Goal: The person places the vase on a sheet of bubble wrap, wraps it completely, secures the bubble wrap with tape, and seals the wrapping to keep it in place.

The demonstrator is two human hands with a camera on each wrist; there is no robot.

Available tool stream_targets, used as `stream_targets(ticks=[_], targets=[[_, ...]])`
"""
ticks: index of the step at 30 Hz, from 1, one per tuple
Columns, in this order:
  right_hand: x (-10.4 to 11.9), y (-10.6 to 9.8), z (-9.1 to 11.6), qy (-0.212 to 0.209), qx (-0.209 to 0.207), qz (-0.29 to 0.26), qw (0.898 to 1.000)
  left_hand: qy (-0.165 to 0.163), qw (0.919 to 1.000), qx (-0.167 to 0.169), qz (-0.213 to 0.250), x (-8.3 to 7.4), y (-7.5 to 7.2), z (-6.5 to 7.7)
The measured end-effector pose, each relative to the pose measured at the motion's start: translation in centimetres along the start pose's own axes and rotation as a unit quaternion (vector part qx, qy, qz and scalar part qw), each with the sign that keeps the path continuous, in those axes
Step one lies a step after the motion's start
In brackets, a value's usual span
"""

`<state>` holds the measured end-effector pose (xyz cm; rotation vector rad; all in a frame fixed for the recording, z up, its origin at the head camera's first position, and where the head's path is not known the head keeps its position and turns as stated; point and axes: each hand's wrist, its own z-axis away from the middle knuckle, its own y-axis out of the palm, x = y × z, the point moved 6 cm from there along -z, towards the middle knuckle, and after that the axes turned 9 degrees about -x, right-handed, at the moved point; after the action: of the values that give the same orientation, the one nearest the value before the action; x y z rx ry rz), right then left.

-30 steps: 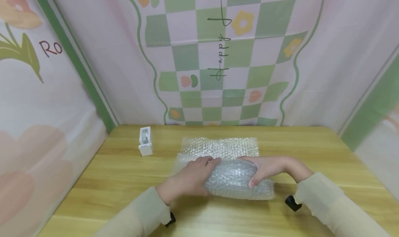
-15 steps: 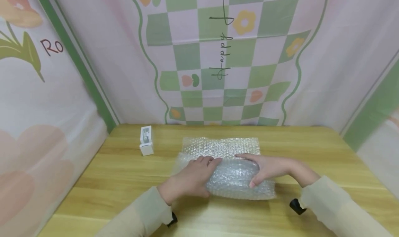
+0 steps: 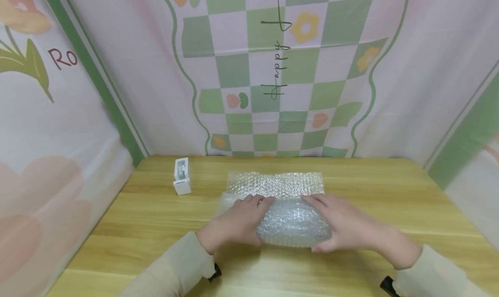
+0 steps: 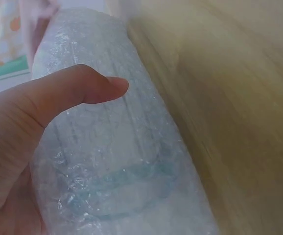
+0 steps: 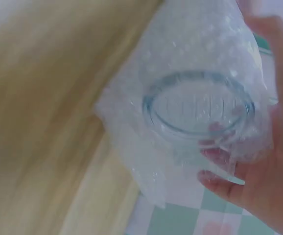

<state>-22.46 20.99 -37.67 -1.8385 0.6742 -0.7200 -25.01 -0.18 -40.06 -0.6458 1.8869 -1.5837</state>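
A clear ribbed glass vessel lies on its side, rolled in bubble wrap (image 3: 294, 225), at the middle of the table. My left hand (image 3: 235, 223) holds the left part of the roll, thumb across it in the left wrist view. At the right end my right hand (image 3: 347, 225) grips the roll, thumb on the near side and fingers over the far side. The vessel's round glass rim (image 5: 188, 76) shows through the plastic in the right wrist view, beside the fingers. Loose wrap sticks out past that rim.
Beyond the roll, a flat stretch of bubble wrap (image 3: 277, 184) extends over the wooden table (image 3: 136, 236). A small white box (image 3: 182, 176) stands at the back left. Behind the table hangs a checkered cloth (image 3: 265, 123).
My right hand has shifted toward the near right, around the end of the roll. The loose wrap at that end is now covered by the hand. The left hand stays in place.
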Motion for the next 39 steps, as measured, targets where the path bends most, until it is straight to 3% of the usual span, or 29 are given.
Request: stream_targets(ticks=[4,12,28,39], targets=[[0.2,0.5,0.4,0.001,-0.013,-0.003,1.000,0.008,0.9999,-0.002,-0.011,-0.1,-0.2,-0.1],[0.3,0.5,0.4,-0.035,-0.051,-0.014,0.998,0.007,0.9999,0.005,-0.014,-0.2,-0.5,-0.3],[-0.4,0.7,0.8,-0.008,-0.046,-0.057,0.997,0.011,0.9990,0.042,-0.015,-0.8,-0.8,-0.3],[-0.9,0.6,0.7,0.008,-0.023,-0.097,0.995,0.004,0.9963,0.078,0.034,-0.5,-1.0,-0.3]])
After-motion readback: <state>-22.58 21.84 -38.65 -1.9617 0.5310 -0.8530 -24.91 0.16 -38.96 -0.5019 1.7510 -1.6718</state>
